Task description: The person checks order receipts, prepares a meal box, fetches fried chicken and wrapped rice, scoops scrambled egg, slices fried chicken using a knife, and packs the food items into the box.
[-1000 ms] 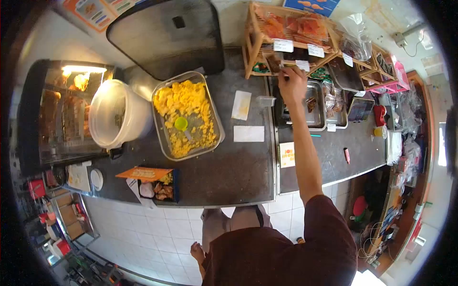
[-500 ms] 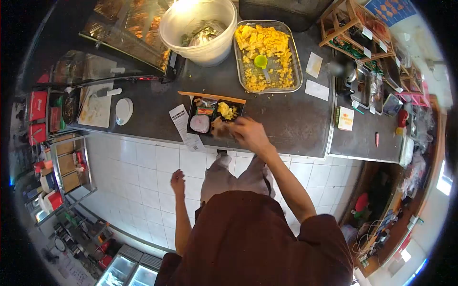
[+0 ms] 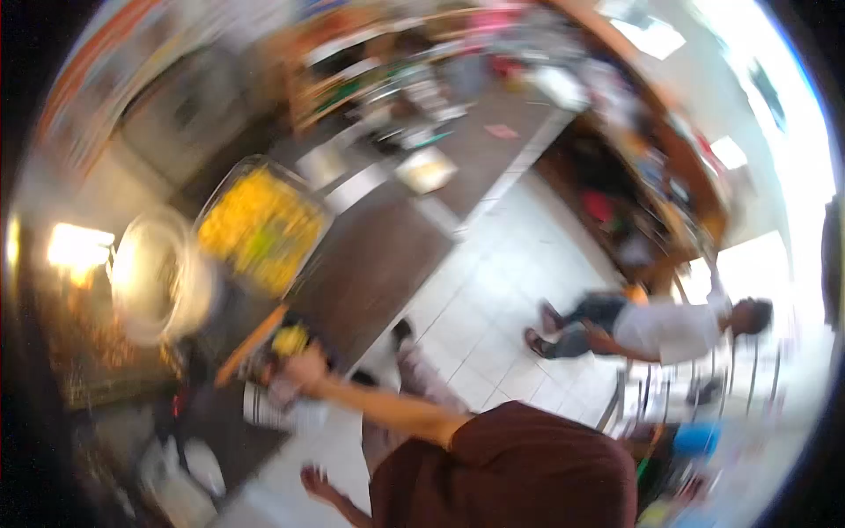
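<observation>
The whole view is smeared by motion. My right hand (image 3: 305,370) is over the near part of the food box (image 3: 324,345) on the counter; its fingers are too blurred to tell open from closed. Inside the box, yellow food (image 3: 289,341) shows just beyond the hand, and an orange flap (image 3: 251,343) stands along one edge. A printed paper slip (image 3: 262,405) lies beside the box. Away from the counter, my left hand (image 3: 315,480) hangs over the floor with loosely spread fingers and nothing visible in it.
A tray (image 3: 327,231) of yellow food with a green scoop (image 3: 262,242) sits behind the box, near a white bucket (image 3: 189,299). White papers (image 3: 356,187) lie further along the dark counter (image 3: 387,264). Another person (image 3: 664,330) is on the tiled floor at the right.
My view has swung toward the right, bringing another person into sight and tilting the counter. My right hand remains at the food box; my left hand still hangs away from the counter.
</observation>
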`<state>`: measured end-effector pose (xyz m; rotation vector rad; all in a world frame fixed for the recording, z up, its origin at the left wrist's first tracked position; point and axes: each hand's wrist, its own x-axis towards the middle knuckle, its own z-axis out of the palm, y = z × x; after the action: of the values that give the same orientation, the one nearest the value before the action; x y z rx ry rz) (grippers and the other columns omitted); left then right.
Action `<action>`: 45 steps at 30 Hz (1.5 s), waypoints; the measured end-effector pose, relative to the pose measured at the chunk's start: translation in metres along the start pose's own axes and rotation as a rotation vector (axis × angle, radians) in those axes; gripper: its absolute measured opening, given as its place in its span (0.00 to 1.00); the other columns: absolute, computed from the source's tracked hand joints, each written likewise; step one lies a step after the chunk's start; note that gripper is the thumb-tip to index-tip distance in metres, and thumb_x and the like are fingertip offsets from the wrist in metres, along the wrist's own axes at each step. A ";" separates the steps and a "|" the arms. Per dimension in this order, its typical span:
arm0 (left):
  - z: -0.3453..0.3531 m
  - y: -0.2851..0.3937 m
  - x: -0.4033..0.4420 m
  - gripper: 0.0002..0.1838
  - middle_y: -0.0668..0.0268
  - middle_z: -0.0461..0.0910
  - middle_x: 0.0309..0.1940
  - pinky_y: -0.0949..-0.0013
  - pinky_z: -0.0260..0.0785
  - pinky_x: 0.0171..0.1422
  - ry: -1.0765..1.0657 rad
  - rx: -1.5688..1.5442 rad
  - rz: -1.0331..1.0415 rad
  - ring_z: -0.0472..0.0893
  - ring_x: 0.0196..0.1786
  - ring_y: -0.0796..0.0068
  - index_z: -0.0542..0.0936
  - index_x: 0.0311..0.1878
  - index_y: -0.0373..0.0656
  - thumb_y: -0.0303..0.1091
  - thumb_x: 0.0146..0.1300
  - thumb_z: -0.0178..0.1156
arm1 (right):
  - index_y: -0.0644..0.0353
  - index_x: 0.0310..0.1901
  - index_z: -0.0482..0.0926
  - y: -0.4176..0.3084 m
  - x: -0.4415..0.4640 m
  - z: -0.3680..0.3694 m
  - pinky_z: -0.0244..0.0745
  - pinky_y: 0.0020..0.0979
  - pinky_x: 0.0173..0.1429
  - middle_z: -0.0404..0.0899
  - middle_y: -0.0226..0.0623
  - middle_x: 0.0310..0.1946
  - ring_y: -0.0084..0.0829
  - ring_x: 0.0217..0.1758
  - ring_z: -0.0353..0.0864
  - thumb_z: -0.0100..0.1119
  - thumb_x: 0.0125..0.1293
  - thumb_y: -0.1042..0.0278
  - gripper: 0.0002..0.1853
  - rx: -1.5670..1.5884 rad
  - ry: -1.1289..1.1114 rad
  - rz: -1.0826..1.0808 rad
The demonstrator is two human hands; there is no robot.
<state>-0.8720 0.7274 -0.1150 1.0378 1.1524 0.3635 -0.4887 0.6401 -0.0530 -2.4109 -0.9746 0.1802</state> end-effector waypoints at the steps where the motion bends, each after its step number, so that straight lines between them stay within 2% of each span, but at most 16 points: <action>1: 0.006 -0.003 0.022 0.26 0.48 0.71 0.64 0.47 0.74 0.56 -0.001 0.225 0.079 0.76 0.59 0.50 0.65 0.69 0.36 0.42 0.75 0.44 | 0.59 0.36 0.84 0.008 -0.002 -0.009 0.75 0.53 0.51 0.82 0.43 0.39 0.47 0.47 0.80 0.59 0.59 0.62 0.11 0.027 0.012 0.043; 2: 0.056 0.039 0.013 0.22 0.49 0.75 0.60 0.50 0.74 0.56 0.052 0.461 0.079 0.76 0.59 0.54 0.70 0.67 0.36 0.39 0.76 0.44 | 0.59 0.35 0.84 0.013 -0.006 -0.021 0.75 0.54 0.51 0.82 0.44 0.39 0.47 0.47 0.80 0.59 0.59 0.62 0.11 0.064 0.018 0.099; 3: 0.097 0.081 -0.012 0.14 0.54 0.83 0.44 0.57 0.78 0.39 0.051 0.244 0.256 0.81 0.38 0.60 0.82 0.49 0.35 0.36 0.69 0.57 | 0.60 0.35 0.84 0.014 -0.014 -0.038 0.74 0.55 0.51 0.82 0.44 0.39 0.47 0.47 0.80 0.58 0.59 0.61 0.11 0.109 0.022 0.159; 6: 0.130 0.084 0.019 0.14 0.55 0.83 0.43 0.58 0.76 0.39 -0.067 0.409 0.353 0.80 0.37 0.60 0.82 0.50 0.36 0.36 0.69 0.57 | 0.61 0.37 0.84 0.005 -0.059 -0.105 0.76 0.51 0.54 0.82 0.45 0.41 0.47 0.51 0.80 0.59 0.56 0.60 0.14 0.288 0.224 0.251; 8: 0.170 0.091 0.021 0.14 0.55 0.83 0.43 0.58 0.76 0.39 -0.152 0.442 0.428 0.80 0.36 0.61 0.82 0.50 0.36 0.35 0.69 0.57 | 0.58 0.46 0.83 0.079 -0.096 -0.042 0.76 0.51 0.54 0.82 0.46 0.44 0.46 0.52 0.79 0.60 0.56 0.58 0.19 -0.104 0.424 0.236; 9: 0.191 0.093 0.020 0.14 0.55 0.83 0.42 0.58 0.76 0.39 -0.192 0.443 0.463 0.80 0.36 0.61 0.82 0.50 0.36 0.35 0.69 0.57 | 0.57 0.52 0.80 0.118 -0.117 -0.026 0.74 0.49 0.59 0.81 0.49 0.48 0.48 0.57 0.77 0.61 0.56 0.58 0.22 0.020 0.136 0.409; 11: 0.223 0.098 0.018 0.14 0.55 0.83 0.42 0.58 0.76 0.39 -0.268 0.455 0.525 0.80 0.36 0.61 0.82 0.50 0.36 0.35 0.69 0.57 | 0.56 0.52 0.81 0.174 -0.178 -0.026 0.71 0.48 0.64 0.81 0.49 0.48 0.51 0.59 0.75 0.62 0.56 0.62 0.21 0.254 0.197 0.850; 13: 0.258 0.103 0.014 0.14 0.55 0.83 0.42 0.58 0.76 0.39 -0.339 0.464 0.588 0.80 0.36 0.61 0.82 0.50 0.36 0.35 0.69 0.57 | 0.57 0.53 0.82 0.119 -0.235 -0.176 0.71 0.47 0.64 0.81 0.49 0.50 0.52 0.58 0.76 0.63 0.54 0.64 0.22 0.433 0.356 1.022; 15: 0.283 0.107 0.008 0.14 0.55 0.83 0.42 0.58 0.76 0.39 -0.386 0.477 0.638 0.80 0.36 0.61 0.82 0.49 0.37 0.35 0.69 0.57 | 0.57 0.51 0.83 0.204 -0.300 -0.115 0.71 0.46 0.64 0.81 0.50 0.51 0.51 0.57 0.77 0.63 0.54 0.63 0.21 0.260 0.450 1.241; 19: 0.320 0.108 -0.001 0.13 0.56 0.82 0.41 0.59 0.76 0.39 -0.444 0.483 0.699 0.80 0.36 0.61 0.82 0.49 0.37 0.35 0.69 0.57 | 0.60 0.46 0.85 0.201 -0.392 -0.139 0.74 0.44 0.61 0.83 0.54 0.46 0.51 0.53 0.80 0.62 0.51 0.60 0.21 0.203 0.647 1.392; 24: 0.339 0.109 -0.003 0.13 0.56 0.82 0.41 0.59 0.75 0.39 -0.454 0.490 0.740 0.80 0.36 0.61 0.82 0.49 0.37 0.35 0.69 0.57 | 0.58 0.45 0.86 0.197 -0.433 -0.102 0.77 0.44 0.59 0.84 0.53 0.45 0.53 0.51 0.81 0.59 0.50 0.58 0.21 0.175 0.671 1.539; 36: 0.318 0.128 0.001 0.12 0.57 0.82 0.40 0.60 0.75 0.39 -0.319 0.458 0.857 0.79 0.35 0.62 0.82 0.48 0.38 0.35 0.68 0.57 | 0.54 0.40 0.88 0.228 -0.250 -0.183 0.78 0.42 0.53 0.85 0.50 0.40 0.50 0.45 0.84 0.57 0.49 0.56 0.19 0.356 0.721 1.195; 37: 0.315 0.126 0.002 0.12 0.57 0.82 0.40 0.60 0.75 0.38 -0.294 0.449 0.860 0.79 0.35 0.62 0.82 0.48 0.38 0.35 0.68 0.57 | 0.55 0.38 0.88 0.231 -0.226 -0.187 0.78 0.43 0.52 0.86 0.48 0.38 0.49 0.44 0.84 0.58 0.48 0.57 0.18 0.359 0.557 1.194; 40: 0.306 0.125 0.004 0.12 0.58 0.82 0.39 0.60 0.75 0.38 -0.209 0.441 0.853 0.79 0.35 0.62 0.82 0.48 0.38 0.35 0.68 0.57 | 0.54 0.43 0.87 0.260 -0.160 -0.123 0.79 0.45 0.49 0.86 0.46 0.38 0.47 0.42 0.85 0.62 0.51 0.55 0.19 0.213 0.493 0.942; 42: 0.298 0.126 0.003 0.12 0.58 0.82 0.39 0.60 0.75 0.38 -0.159 0.458 0.854 0.79 0.35 0.62 0.82 0.48 0.38 0.34 0.68 0.57 | 0.55 0.46 0.86 0.213 -0.144 -0.130 0.80 0.45 0.48 0.86 0.45 0.40 0.45 0.43 0.85 0.62 0.54 0.54 0.20 0.338 0.473 0.662; 45: 0.293 0.127 0.001 0.12 0.58 0.82 0.39 0.60 0.74 0.38 -0.096 0.466 0.861 0.79 0.34 0.63 0.82 0.48 0.38 0.34 0.68 0.57 | 0.57 0.46 0.86 0.173 -0.139 -0.163 0.80 0.44 0.49 0.86 0.45 0.41 0.44 0.44 0.85 0.63 0.54 0.55 0.20 0.425 0.167 0.598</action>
<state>-0.5830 0.6515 -0.0019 1.9324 0.6562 0.7251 -0.4351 0.3730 -0.0139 -2.1989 -0.0985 0.3504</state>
